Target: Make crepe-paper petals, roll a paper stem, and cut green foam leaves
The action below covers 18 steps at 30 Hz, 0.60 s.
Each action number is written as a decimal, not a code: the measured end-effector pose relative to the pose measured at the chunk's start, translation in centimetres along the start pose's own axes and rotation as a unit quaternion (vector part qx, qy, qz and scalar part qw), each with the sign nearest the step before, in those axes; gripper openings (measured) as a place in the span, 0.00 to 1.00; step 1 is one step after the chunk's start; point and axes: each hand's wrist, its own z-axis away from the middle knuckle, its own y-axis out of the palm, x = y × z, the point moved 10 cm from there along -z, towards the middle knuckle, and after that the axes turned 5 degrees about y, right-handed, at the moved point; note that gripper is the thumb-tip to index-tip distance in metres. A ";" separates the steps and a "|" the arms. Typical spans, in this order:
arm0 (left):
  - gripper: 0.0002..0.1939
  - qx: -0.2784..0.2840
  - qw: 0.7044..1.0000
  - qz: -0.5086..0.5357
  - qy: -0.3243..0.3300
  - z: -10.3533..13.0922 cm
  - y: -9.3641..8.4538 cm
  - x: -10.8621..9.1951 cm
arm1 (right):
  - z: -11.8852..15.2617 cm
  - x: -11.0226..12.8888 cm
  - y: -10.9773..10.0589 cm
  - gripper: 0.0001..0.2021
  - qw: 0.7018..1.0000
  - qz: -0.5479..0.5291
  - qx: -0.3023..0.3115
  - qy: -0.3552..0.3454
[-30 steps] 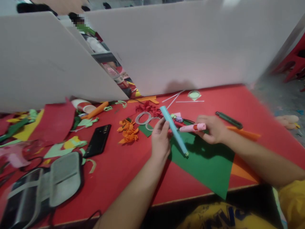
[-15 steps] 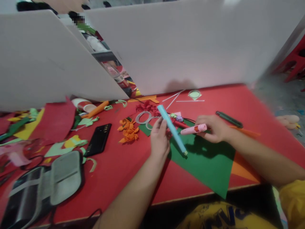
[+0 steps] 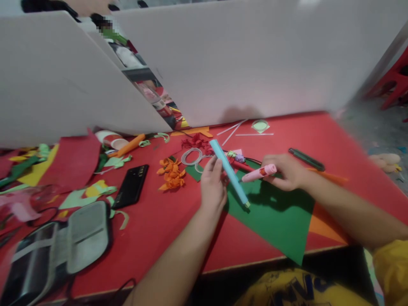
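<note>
My left hand [image 3: 214,182] is closed around a light-blue rolled tube [image 3: 230,173], which slants from upper left to lower right above the table. A small yellowish piece shows at the tube's lower end. In my closed right hand [image 3: 282,170] is a pink pen-shaped tool [image 3: 259,173] with a red patch, its narrow tip at the side of the tube. Whether the tip touches the tube I cannot tell. Below both hands lies a green paper sheet [image 3: 274,225]. Clear plastic rings [image 3: 191,156], orange paper flowers [image 3: 172,172] and red paper flowers [image 3: 196,142] lie near my left hand.
A black phone [image 3: 131,186], an open zip case [image 3: 89,242] and paper scraps [image 3: 75,199] cover the left side of the red table [image 3: 172,246]. A dark-green cutter [image 3: 306,159] rests beyond my right wrist. Clear sticks [image 3: 254,134] lie by the white partition [image 3: 255,63].
Both hands keep their holds on the tube and the pink tool. They have shifted only very slightly, and the view has moved a little; otherwise nothing differs.
</note>
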 end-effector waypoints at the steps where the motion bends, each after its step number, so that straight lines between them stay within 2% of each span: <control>1: 0.29 -0.001 1.000 0.001 0.001 0.0 0.0 0.0 | 0.0 -0.1 0.0 0.03 1.000 0.002 -0.001 0.004; 9: 0.27 0.009 1.000 0.008 0.003 0.0 0.2 0.0 | 0.1 -0.4 0.1 0.05 0.999 0.026 0.004 0.025; 18: 0.27 0.003 1.000 0.005 0.020 -0.2 0.0 -0.3 | 0.0 -0.4 -0.1 0.05 0.999 0.047 -0.013 0.016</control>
